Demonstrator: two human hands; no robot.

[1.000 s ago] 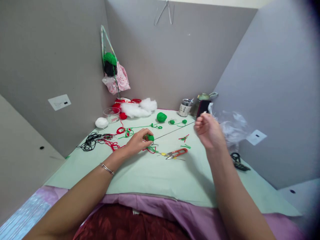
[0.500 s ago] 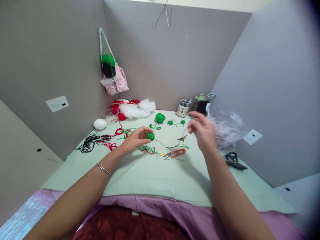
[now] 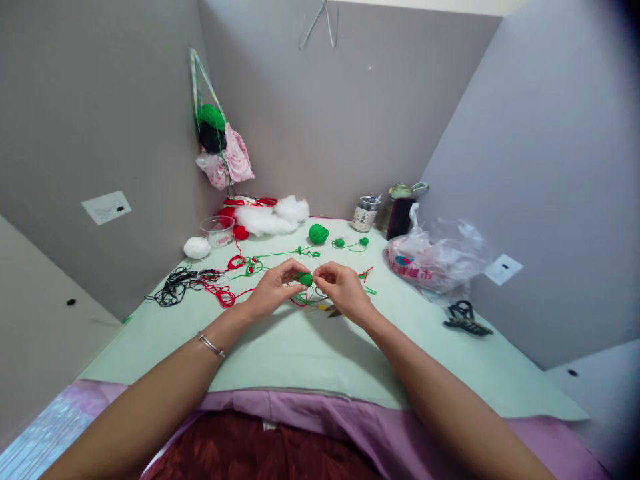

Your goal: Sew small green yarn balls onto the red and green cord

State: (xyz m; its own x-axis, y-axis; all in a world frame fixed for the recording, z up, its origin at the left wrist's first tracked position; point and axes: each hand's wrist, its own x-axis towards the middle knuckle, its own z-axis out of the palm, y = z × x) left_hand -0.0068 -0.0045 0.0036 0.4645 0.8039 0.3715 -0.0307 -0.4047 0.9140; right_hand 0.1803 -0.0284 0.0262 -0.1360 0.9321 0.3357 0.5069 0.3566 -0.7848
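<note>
My left hand [image 3: 277, 287] pinches a small round green yarn piece [image 3: 306, 279] between thumb and fingers, above the middle of the table. Right beside it, my right hand [image 3: 344, 288] is closed in a pinch at the piece's right side; what its fingertips hold is too small to make out. A dark thread [image 3: 314, 293] hangs below the piece between the hands. Partly hidden under my right hand lie the thread snips [image 3: 334, 313]. Red and green yarn scraps [image 3: 369, 275] lie just beyond that hand.
Black yarn [image 3: 180, 285] and red yarn [image 3: 223, 295] lie tangled at left. Behind are white stuffing [image 3: 270, 219], a green yarn ball [image 3: 319, 233] and a tin [image 3: 365, 215]. A plastic bag [image 3: 435, 257] and a black hair claw [image 3: 467, 319] are at right. Grey partitions enclose the table.
My right hand has come in from the right, down and left, to meet the green piece. The thread stretched between the hands is now slack. My left hand has barely shifted.
</note>
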